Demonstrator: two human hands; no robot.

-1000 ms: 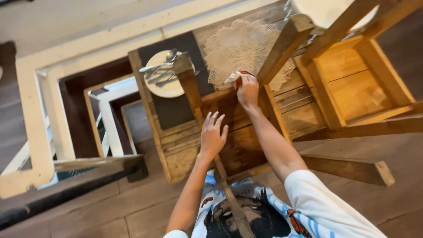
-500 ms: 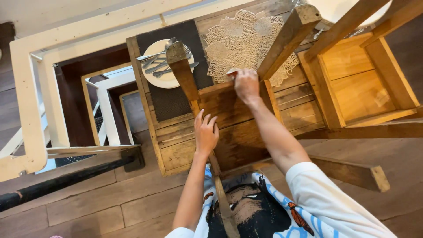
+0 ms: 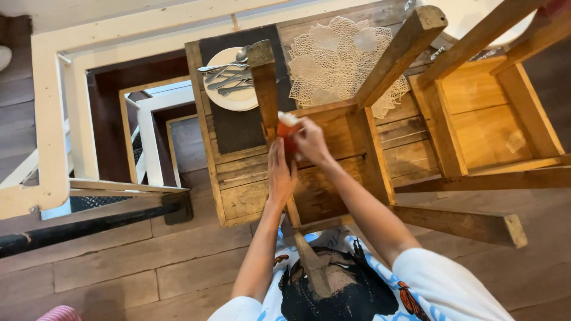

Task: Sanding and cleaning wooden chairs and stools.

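Floorboards of grey-brown wood [image 3: 148,261] fill the near part of the scene; a white-painted stair railing [image 3: 50,119] frames an open stairwell at left. Rough plank table [image 3: 238,196] stands at centre, carrying a dark rectangular placemat [image 3: 238,128], a white round plate [image 3: 229,98] with metal cutlery [image 3: 229,74], and a cream lace doily [image 3: 339,59] to the right. Upturned wooden chair [image 3: 333,134] rests on the table, its legs rising toward the camera and hiding part of the tabletop; a second upturned wooden chair [image 3: 488,113] sits at right.

Left hand [image 3: 281,175] lies flat, fingers together, against the near chair leg [image 3: 267,89]. Right hand [image 3: 309,141] is closed around a small orange and white object [image 3: 286,126], pressed to that leg just beside the left hand. Open floor remains near left.
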